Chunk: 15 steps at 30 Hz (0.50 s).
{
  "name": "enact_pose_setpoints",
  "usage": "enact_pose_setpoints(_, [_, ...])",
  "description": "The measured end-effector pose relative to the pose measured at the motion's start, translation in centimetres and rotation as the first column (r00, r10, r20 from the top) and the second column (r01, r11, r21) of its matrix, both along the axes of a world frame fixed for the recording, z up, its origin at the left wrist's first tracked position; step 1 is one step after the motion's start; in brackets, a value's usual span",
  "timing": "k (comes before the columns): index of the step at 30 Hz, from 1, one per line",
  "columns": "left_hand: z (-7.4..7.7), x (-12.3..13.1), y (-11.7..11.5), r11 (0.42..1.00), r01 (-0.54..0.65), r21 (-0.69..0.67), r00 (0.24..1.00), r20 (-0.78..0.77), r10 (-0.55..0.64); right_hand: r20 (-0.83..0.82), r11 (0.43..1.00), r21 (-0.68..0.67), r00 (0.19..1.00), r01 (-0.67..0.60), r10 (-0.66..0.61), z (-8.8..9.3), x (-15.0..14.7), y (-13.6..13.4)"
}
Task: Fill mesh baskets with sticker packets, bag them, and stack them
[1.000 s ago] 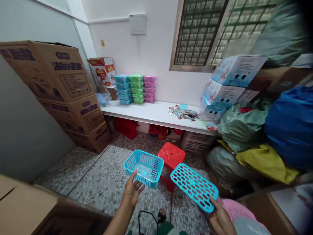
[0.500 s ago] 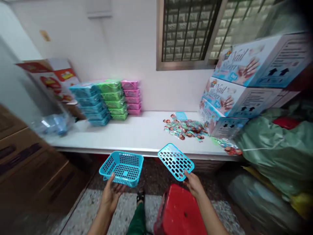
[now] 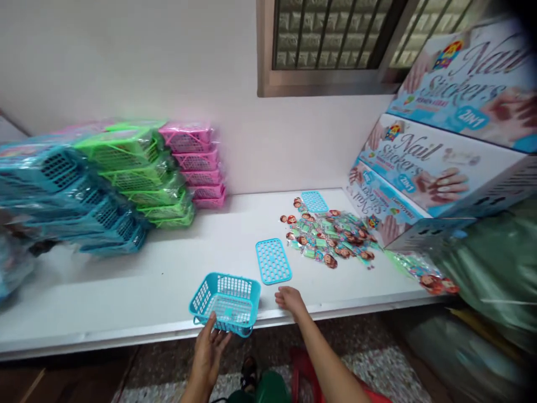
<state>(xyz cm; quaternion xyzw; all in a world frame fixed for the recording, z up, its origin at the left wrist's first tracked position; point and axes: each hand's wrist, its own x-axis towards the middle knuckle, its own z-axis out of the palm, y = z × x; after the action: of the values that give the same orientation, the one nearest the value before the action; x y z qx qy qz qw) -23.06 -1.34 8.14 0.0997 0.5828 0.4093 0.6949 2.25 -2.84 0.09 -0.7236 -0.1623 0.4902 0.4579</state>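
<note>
My left hand grips the near side of a turquoise plastic basket, thumb over the rim. The basket's near end reaches past the table's front edge, and its inside shows bare mesh. A flat turquoise perforated lid lies on the white table, right of the basket. Just in front of that lid is my right hand, apart from it, with fingers curled together and nothing visible in them. Small plastic packets with cartoon-girl pictures lie in a loose heap farther right. A second turquoise lid rests behind the heap.
Plastic-wrapped blue baskets, green baskets and pink baskets stand stacked at left. Nail sticker boxes are piled at right, beside a green plastic bag. A red stool stands below the table edge.
I have come closer to the table. My right hand has let go of the lid, which now lies on the tabletop. The basket has moved forward over the table's edge in my left hand.
</note>
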Motion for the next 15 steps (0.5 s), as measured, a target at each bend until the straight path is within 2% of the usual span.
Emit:
enact_pose_setpoints(4, [-2.5, 2.7, 2.4, 0.994, 0.106, -0.017, 0.994, -0.019, -0.107, 0.299, 0.990, -0.024, 0.944, -0.142, 0.143, -0.8, 1.0, -2.6])
enact_pose_setpoints(6, [-3.5, 3.6, 3.3, 0.984, 0.163, -0.068, 0.984, -0.060, -0.167, 0.431, 0.974, -0.060, 0.874, -0.218, 0.223, -0.9, 2.4, -3.6])
enact_pose_setpoints(9, [-4.4, 4.4, 4.1, 0.972, 0.205, -0.112, 0.977, -0.029, -0.209, 0.571, 0.938, -0.126, 0.749, -0.324, 0.336, -1.0, 5.5, -4.1])
enact_pose_setpoints(12, [-4.9, 4.8, 2.9, 0.950, 0.308, -0.051, 0.940, -0.135, -0.312, 0.685, 0.900, -0.148, 0.613, -0.410, 0.392, -2.0, 9.2, -3.9])
enact_pose_setpoints(14, [-5.3, 5.2, 0.5, 0.915, 0.404, -0.001, 0.893, -0.214, -0.395, 0.760, 0.853, -0.140, 0.497, -0.503, 0.418, -3.3, 11.6, -4.0])
enact_pose_setpoints(15, [-5.6, 5.6, -1.1, 0.898, 0.440, 0.016, 0.883, -0.189, -0.429, 0.807, 0.807, -0.142, 0.405, -0.574, 0.430, -4.1, 12.7, -4.2])
